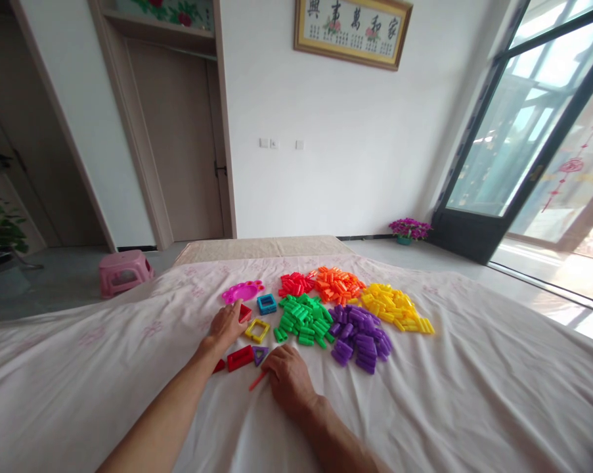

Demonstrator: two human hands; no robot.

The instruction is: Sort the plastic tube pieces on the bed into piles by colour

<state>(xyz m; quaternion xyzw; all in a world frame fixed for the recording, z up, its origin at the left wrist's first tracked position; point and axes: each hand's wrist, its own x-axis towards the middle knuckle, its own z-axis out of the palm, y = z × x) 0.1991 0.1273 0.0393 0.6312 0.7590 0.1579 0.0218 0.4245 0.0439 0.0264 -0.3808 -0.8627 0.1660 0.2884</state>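
Observation:
My left hand (226, 326) reaches over the cloth, its fingers closed on a small red triangular piece (245, 313). Nearer to me, my right hand (290, 376) pinches a thin orange-red stick (257, 381) that points down to the left. Between the hands lie a yellow square frame (257, 331), a purple triangular frame (260, 355) and a red rectangular block (240, 358). Another red piece (219, 366) is partly covered by my left forearm. A blue square frame (266, 303) and a pink scalloped tray (243, 292) sit just beyond my left hand.
Piles of short plastic pieces lie to the right: green (305, 320), red (296, 284), orange (337, 285), yellow (393, 307) and purple (360, 337). All rest on a wrinkled pale cloth (448, 394). A pink stool (125, 272) stands on the floor at left.

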